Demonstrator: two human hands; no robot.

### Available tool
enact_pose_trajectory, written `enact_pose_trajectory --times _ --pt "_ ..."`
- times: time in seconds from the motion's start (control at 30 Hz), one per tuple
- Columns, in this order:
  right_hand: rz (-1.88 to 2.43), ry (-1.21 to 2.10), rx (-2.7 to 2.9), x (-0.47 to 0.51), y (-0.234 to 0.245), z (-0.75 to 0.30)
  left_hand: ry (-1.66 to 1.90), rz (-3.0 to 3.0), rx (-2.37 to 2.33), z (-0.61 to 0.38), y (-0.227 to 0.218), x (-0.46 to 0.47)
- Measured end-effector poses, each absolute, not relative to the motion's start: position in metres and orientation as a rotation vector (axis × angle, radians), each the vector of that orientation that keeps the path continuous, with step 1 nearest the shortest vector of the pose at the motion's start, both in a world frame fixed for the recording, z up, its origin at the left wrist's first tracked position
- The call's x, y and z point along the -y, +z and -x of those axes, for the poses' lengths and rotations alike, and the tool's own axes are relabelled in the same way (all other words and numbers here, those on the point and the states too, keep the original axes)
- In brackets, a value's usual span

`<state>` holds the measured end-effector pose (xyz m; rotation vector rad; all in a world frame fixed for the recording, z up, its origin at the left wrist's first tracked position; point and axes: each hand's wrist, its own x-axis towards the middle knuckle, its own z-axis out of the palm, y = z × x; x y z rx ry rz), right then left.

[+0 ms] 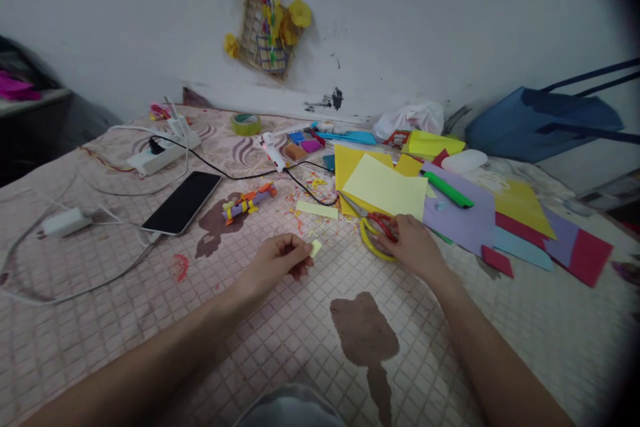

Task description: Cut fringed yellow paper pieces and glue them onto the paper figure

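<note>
Between the thumb and fingers of my left hand (284,257) is a small pale yellow piece of paper (315,248). My right hand (411,243) is on the scissors (373,239), which have red and yellow handles; its fingers curl at the handles and the blades point toward the paper stack. A pale yellow strip (317,209) lies flat just beyond my hands. Pale yellow paper (385,180) rests on darker yellow sheets near the scissor tips. Left of the strip lies a purple roll with orange and yellow pieces (250,203).
A white glue gun (273,151) with a black cord lies behind small paper scraps. At left are a phone (183,203), a power strip (163,153) and a charger (67,221) with loose cables. Coloured sheets (463,213) and a green cutter (449,188) lie at right.
</note>
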<state>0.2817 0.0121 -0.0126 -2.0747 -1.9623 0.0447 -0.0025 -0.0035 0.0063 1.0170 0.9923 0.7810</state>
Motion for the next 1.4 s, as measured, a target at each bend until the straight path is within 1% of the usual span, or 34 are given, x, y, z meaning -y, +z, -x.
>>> enact_pose_trajectory --times 0.2,0.37,0.47,0.53,0.6,0.7,0.77,1.03,1.23,1.4 --pt "2.088 0.173 1.849 -0.007 -0.004 -0.281 0.811 -1.042 -0.993 0.004 0.007 0.003" --pt "1.889 0.435 1.776 -0.007 0.012 -0.282 0.826 -1.055 -0.98 0.004 0.004 0.001" --pt "1.705 0.646 1.718 0.0 0.017 -0.259 0.802 -1.073 -0.994 0.004 0.006 0.003" --pt "1.437 0.918 1.471 0.008 0.015 -0.235 0.783 -1.098 -1.008 0.003 0.008 0.005" --pt "1.357 0.976 1.415 0.016 0.01 -0.211 0.773 -1.135 -1.004 0.002 0.01 0.008" --pt "1.195 1.232 1.275 0.027 0.002 -0.186 0.773 -1.19 -0.961 0.0 0.01 0.012" --pt "1.159 1.315 1.237 0.031 0.0 -0.178 0.771 -1.225 -0.942 -0.002 0.008 0.015" --pt "1.307 1.293 1.311 0.033 0.007 -0.179 0.713 -1.358 -0.952 -0.006 -0.001 0.021" --pt "1.318 1.263 1.222 0.025 0.009 -0.193 0.643 -1.338 -0.977 -0.009 -0.006 0.018" --pt "1.318 1.203 1.17 0.021 0.015 -0.197 0.714 -1.336 -0.996 -0.014 -0.003 0.021"
